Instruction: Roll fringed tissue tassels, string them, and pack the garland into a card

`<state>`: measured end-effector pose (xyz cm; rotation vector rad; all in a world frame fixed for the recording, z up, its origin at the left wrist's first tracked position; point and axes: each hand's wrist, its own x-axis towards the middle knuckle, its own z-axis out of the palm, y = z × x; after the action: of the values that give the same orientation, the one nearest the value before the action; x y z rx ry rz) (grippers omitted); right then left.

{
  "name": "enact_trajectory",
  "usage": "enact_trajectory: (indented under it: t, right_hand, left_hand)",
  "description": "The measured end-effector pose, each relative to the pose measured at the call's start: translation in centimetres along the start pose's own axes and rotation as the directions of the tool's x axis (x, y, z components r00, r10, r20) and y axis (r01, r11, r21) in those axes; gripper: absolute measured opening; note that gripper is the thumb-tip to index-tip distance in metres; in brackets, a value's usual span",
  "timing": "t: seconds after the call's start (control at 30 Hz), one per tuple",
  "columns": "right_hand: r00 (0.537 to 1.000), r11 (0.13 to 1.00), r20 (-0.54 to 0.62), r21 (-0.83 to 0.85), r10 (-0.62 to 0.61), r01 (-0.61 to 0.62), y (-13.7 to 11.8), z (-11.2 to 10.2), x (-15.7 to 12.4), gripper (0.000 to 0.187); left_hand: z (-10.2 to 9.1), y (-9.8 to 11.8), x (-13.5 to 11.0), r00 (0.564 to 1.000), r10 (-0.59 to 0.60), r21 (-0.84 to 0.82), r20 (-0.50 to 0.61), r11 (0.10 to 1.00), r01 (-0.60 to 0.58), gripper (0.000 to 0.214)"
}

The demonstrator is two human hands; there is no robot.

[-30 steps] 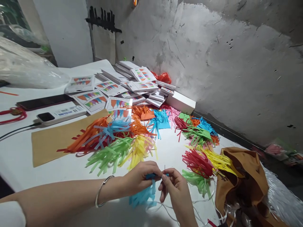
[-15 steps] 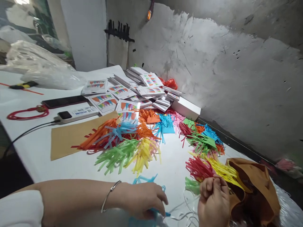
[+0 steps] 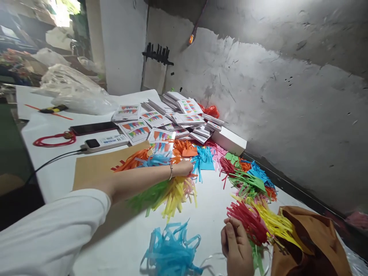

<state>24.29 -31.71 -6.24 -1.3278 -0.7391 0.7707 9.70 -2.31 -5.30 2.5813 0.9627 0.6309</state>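
My left hand [image 3: 184,168] reaches forward over the white table [image 3: 57,168] into the pile of fringed paper pieces, its fingers closed among orange and yellow fringes [image 3: 175,193]. My right hand [image 3: 236,245] rests near the front edge with its fingers curled, beside a red fringed piece [image 3: 247,220]; what it pinches is too small to make out. A light blue fringed piece [image 3: 171,251] lies loose on the table between my arms, with thin white ribbon [image 3: 212,260] trailing next to it.
Packets printed with coloured flags [image 3: 161,122] are heaped at the back by a white box [image 3: 231,140]. A tan paper sheet [image 3: 100,166], a phone [image 3: 93,127], a power strip [image 3: 105,142] and a red cord [image 3: 53,140] lie left. A brown cloth bag [image 3: 310,245] sits right.
My left hand let go of the blue fringed piece and stretched forward into the coloured pile. My right hand drew back slightly left. The camera tilted up and right.
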Motion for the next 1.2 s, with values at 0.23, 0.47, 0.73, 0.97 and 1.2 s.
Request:
enact_trajectory:
  t: [0.23,0.47,0.73,0.97,1.2]
  right_hand:
    - [0.992,0.983,0.053,-0.137,-0.118,0.125,0.4,0.4,0.1,0.047]
    - [0.98,0.96,0.101,-0.205,-0.173,0.191,-0.8,1.3,-1.9,0.042]
    - [0.978,0.898,0.117,-0.39,-0.174,0.206,-3.0,1.8,-3.2,0.042]
    - [0.979,0.871,0.134,-0.449,-0.154,0.199,-3.1,2.0,-2.8,0.041]
    - [0.98,0.868,0.123,-0.457,-0.155,0.195,-2.9,2.0,-2.7,0.041]
  left_hand:
    - [-3.8,2.6,-2.0,0.961,0.01,-0.229,-0.276,0.971,-0.075,0.012]
    - [-2.3,10.6,-10.1,0.996,0.086,-0.767,-0.026,0.637,-0.075,0.032]
    - [0.9,12.7,-12.4,0.963,0.066,-0.941,0.261,0.241,0.239,0.039]
    - [1.7,12.7,-12.6,0.98,0.054,-0.915,0.189,0.373,0.156,0.031]
    - [1.5,12.9,-12.6,0.987,0.043,-0.864,0.157,0.49,0.116,0.021]
